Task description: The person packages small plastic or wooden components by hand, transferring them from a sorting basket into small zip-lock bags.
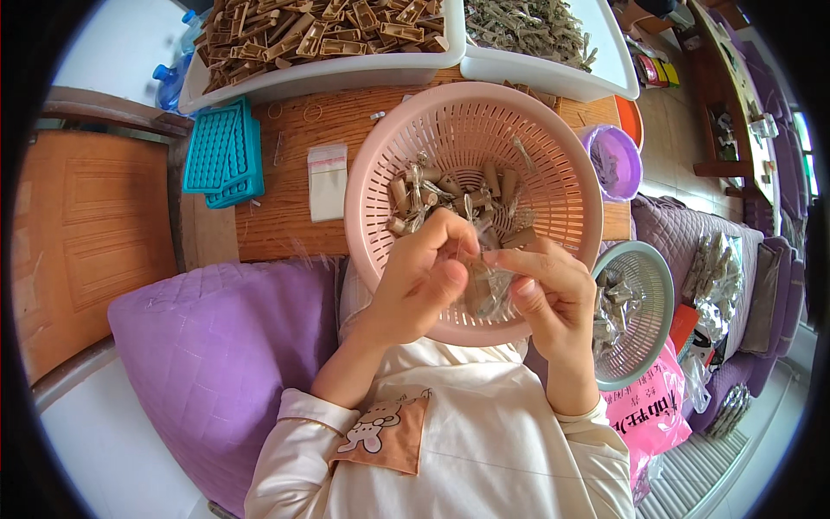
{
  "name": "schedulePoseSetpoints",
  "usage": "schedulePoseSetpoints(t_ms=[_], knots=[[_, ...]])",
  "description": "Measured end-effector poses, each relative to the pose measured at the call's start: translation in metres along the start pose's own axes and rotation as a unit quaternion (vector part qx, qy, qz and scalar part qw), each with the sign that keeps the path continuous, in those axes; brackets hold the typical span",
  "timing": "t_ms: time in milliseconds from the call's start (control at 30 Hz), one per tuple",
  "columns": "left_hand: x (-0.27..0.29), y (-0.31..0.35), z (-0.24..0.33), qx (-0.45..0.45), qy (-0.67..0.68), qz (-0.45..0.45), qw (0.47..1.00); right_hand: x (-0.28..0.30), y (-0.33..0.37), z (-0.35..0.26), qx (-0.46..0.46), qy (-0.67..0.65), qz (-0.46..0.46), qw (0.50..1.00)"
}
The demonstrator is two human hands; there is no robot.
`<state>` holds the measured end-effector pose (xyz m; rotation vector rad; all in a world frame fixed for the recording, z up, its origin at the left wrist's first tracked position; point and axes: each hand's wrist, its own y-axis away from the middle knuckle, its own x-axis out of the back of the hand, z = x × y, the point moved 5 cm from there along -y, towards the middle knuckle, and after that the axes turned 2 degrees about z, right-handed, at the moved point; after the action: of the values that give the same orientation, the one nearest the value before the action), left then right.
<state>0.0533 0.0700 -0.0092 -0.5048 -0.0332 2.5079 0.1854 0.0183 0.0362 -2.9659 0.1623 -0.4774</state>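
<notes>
We see a clear plastic bag point(491, 296) with something tan inside, held up over the near side of a pink slotted basket point(474, 92). The left hand point(425, 275) has its thumb and index finger drawn close at the bag's upper edge, and the right hand point(550, 285) meets it there; we take both sets of fingers to be pinching the film, though the exact grip is partly hidden. Inside the basket, beyond the hands, we find tan cylindrical pieces point(491, 177), some in clear wrapping. The basket overlaps a wooden table point(285, 195), where a packet of clear sleeves point(327, 186) lies to its left and teal trays point(226, 143) sit stacked at the edge. At the far side we see two white bins, the left point(389, 67) heaped with brown plastic parts point(346, 30), the right point(553, 76) with small wrapped pieces point(527, 35). To our right stand a purple bucket point(632, 164) and a pale green basket point(667, 298) containing wrapped pieces.
</notes>
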Motion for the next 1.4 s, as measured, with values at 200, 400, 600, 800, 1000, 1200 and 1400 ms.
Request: schedulePoseSetpoints(t_ms=[200, 400, 600, 800, 1000, 1200, 1400], knots=[[-0.005, 0.006, 0.01, -0.031, -0.191, 0.079, 0.978, -0.01, 0.01, 0.018, -0.089, -0.302, 0.031, 0.949], [-0.016, 0.008, 0.014, -0.198, -0.387, -0.1, 0.895, -0.012, 0.018, 0.045, -0.154, -0.588, 0.041, 0.793], [0.075, 0.014, 0.01, -0.026, -0.295, 0.16, 0.942, 0.134, 0.088, 0.086, -0.193, 0.11, 0.422, 0.879], [0.2, 0.03, -0.024, 0.067, -0.478, 0.386, 0.786, 0.186, 0.135, 0.102, -0.399, 0.481, 0.09, 0.775], [0.199, 0.016, -0.052, 0.152, -0.601, 0.325, 0.715, 0.077, 0.01, 0.058, -0.162, 0.254, 0.112, 0.947], [0.195, 0.009, -0.052, 0.241, -0.623, 0.278, 0.69, -0.003, -0.065, 0.112, -0.029, 0.456, -0.161, 0.875], [0.188, 0.017, -0.051, 0.278, -0.63, 0.252, 0.68, -0.012, -0.065, 0.137, -0.054, 0.517, -0.252, 0.816]])
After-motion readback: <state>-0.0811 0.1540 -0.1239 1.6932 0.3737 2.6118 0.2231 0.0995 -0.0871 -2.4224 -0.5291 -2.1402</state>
